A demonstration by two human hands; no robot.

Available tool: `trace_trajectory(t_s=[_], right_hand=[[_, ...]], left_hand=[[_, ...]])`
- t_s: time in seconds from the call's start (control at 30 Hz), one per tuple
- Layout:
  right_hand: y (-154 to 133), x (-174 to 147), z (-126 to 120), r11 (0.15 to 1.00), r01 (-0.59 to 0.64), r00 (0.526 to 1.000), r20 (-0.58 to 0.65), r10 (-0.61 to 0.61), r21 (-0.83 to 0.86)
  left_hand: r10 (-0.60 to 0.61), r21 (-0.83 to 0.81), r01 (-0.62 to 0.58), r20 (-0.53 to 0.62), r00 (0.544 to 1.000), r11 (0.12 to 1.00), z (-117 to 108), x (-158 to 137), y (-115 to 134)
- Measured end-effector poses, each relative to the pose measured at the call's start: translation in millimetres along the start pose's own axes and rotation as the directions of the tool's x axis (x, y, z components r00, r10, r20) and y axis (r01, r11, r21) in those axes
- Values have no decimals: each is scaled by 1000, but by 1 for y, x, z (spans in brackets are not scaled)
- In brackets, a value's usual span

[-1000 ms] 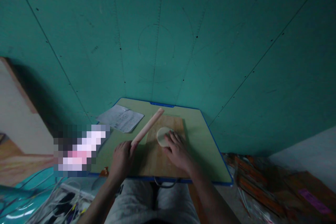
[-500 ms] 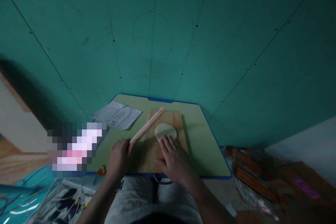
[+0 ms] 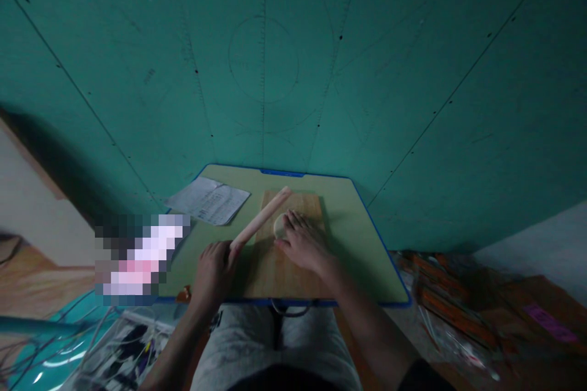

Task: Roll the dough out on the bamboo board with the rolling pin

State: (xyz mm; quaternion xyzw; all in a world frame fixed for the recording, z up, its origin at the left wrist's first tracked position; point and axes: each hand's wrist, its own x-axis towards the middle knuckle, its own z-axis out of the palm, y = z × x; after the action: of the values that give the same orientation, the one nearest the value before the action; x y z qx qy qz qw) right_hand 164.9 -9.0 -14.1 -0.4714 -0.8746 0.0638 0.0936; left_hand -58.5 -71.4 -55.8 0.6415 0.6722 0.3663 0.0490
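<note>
My left hand (image 3: 214, 269) is wrapped round the near end of a pale wooden rolling pin (image 3: 261, 217). The pin slants up and to the right, its far end over the wooden cutting board (image 3: 266, 275). On that board lies a flat round piece of dough (image 3: 279, 227). My right hand (image 3: 302, 239) rests over the dough with fingers stretched out, covering most of it; only the left edge shows.
The board lies on a pale green, blue-edged table (image 3: 353, 244) against a green wall (image 3: 284, 73). A printed paper sheet (image 3: 211, 198) is at the back left. Cardboard boxes (image 3: 527, 305) stand on the floor to the right, a cable-filled bin (image 3: 123, 348) at lower left.
My right hand has moved forward from the dough's near edge and now covers most of it. My left hand keeps its hold on the rolling pin. The view has shifted slightly.
</note>
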Motion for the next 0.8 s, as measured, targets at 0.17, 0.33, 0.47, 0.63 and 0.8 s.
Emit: trace_trajectory(t_s=[0.17,0.33,0.47,0.63,0.8], right_hand=[[-14,2,5,1000,13,1000,-4,-13,5],[-15,-28,9,990,135,991,4,-135,42],[-7,-53,8,986,149,988,-55,-146,71],[15,-64,6,987,106,992,-80,-96,124],[24,-38,0,994,19,998,-59,-13,106]], left_hand=[[-44,-21,44,17,999,999,-2,1,1],[-57,-46,59,42,997,997,-5,2,2],[-70,-62,73,48,996,995,-7,2,4],[-95,-76,99,55,994,992,-8,3,6],[-88,-92,92,49,995,992,-10,3,6]])
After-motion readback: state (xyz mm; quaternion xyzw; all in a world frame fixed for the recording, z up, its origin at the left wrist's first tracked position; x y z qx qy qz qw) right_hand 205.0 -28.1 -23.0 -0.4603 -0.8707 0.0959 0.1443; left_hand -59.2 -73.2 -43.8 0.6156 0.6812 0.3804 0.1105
